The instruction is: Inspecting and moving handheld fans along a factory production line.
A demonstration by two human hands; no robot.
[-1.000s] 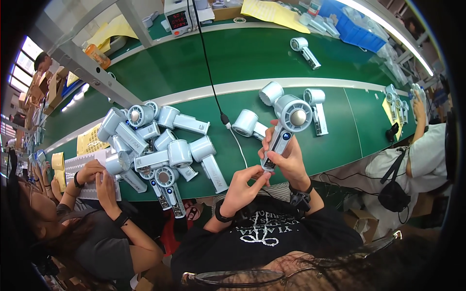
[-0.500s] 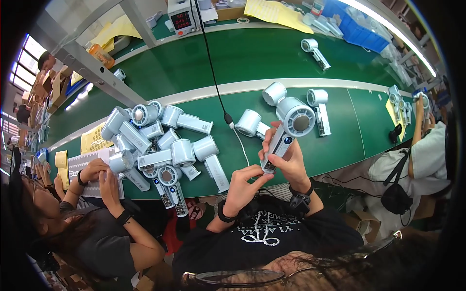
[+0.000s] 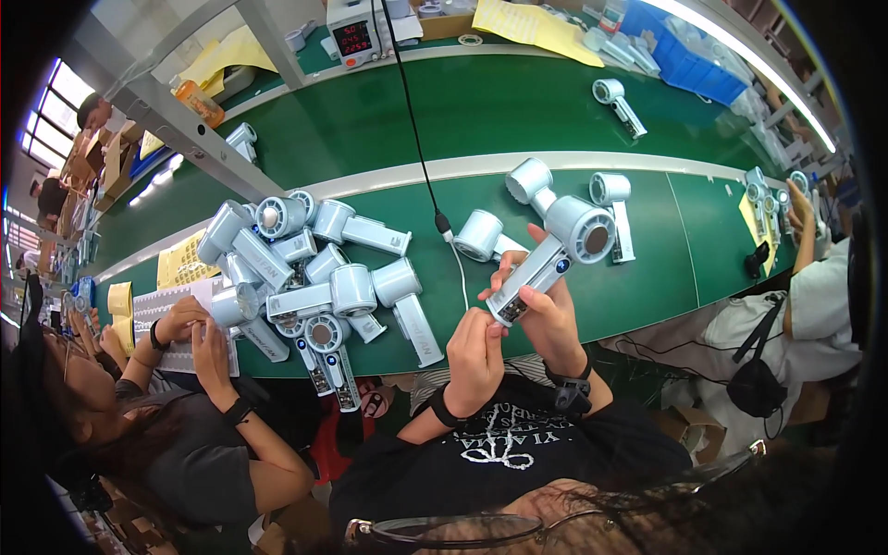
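Observation:
A pale blue handheld fan (image 3: 578,231) is tilted up in my right hand (image 3: 553,324), whose fingers wrap round the handle. A small blue light and an uncovered strip of inner parts show on that handle. My left hand (image 3: 474,359) is closed in a pinch at the handle's bottom end. A white cable (image 3: 462,270) runs down from a black connector (image 3: 442,224) to my left fingers, which hide its end. Just beyond lie a second fan (image 3: 481,235), another (image 3: 530,180) partly behind the held one, and a third (image 3: 611,215).
A heap of fans (image 3: 319,277) covers the bench to my left, where a co-worker's hands (image 3: 199,338) hold one. Across the green belt (image 3: 499,97) stand a power supply (image 3: 354,35) and a blue bin (image 3: 680,55). Another person works at far right.
The held fan has tilted further to the right. My left hand has turned and its fingers have curled in more tightly by the handle's end. The view has shifted slightly.

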